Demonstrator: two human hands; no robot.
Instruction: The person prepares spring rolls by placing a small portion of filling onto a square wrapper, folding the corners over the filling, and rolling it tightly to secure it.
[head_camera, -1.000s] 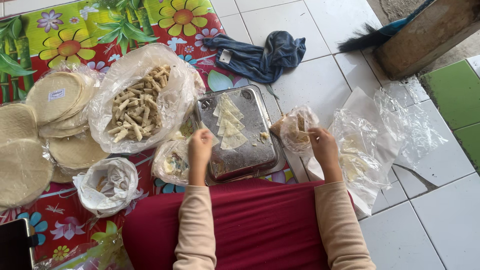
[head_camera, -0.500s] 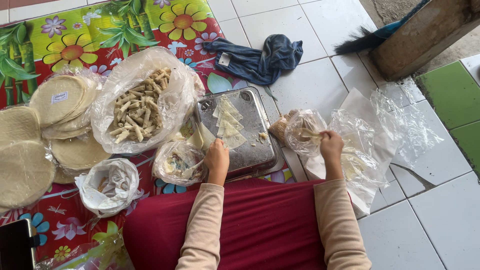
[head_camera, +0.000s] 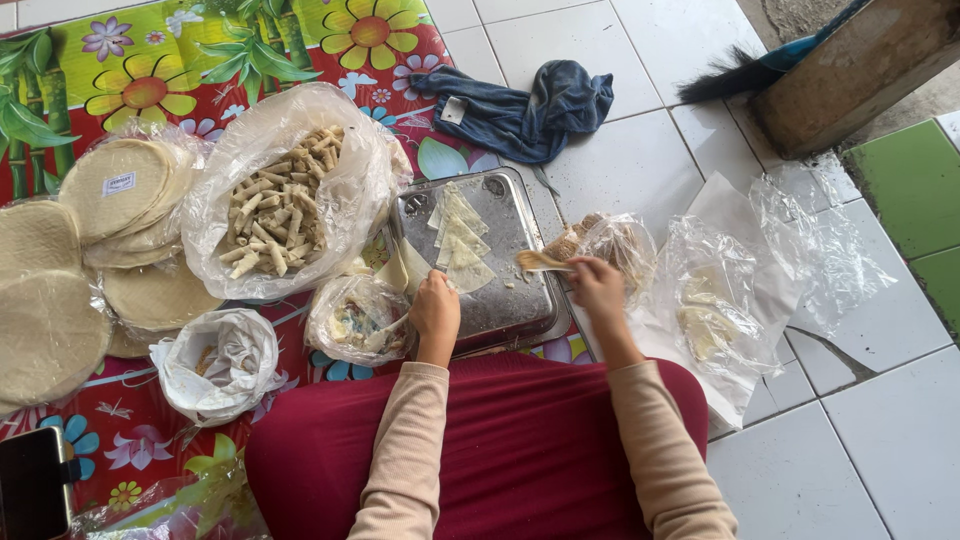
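My left hand (head_camera: 436, 309) rests at the near left corner of a metal tray (head_camera: 520, 290), pinching a pale wrapper sheet (head_camera: 404, 268) at the tray's edge. Triangular wrapper pieces (head_camera: 461, 238) lie spread on the tray. My right hand (head_camera: 596, 284) holds a small spoon (head_camera: 540, 262) with filling over the tray's right rim, just in front of a clear bag of filling (head_camera: 610, 243).
A large bag of rolled sticks (head_camera: 280, 200) lies left of the tray, with stacks of round wrappers (head_camera: 110, 230) further left. Small bags (head_camera: 358, 322) (head_camera: 215, 362) sit near my lap. A blue cloth (head_camera: 520, 110), crumpled plastic (head_camera: 760, 280) and a brush (head_camera: 740, 72) lie on white tiles.
My left hand slid from the small bag toward the tray's near corner and took the wrapper edge. My right hand came out of the filling bag with the loaded spoon.
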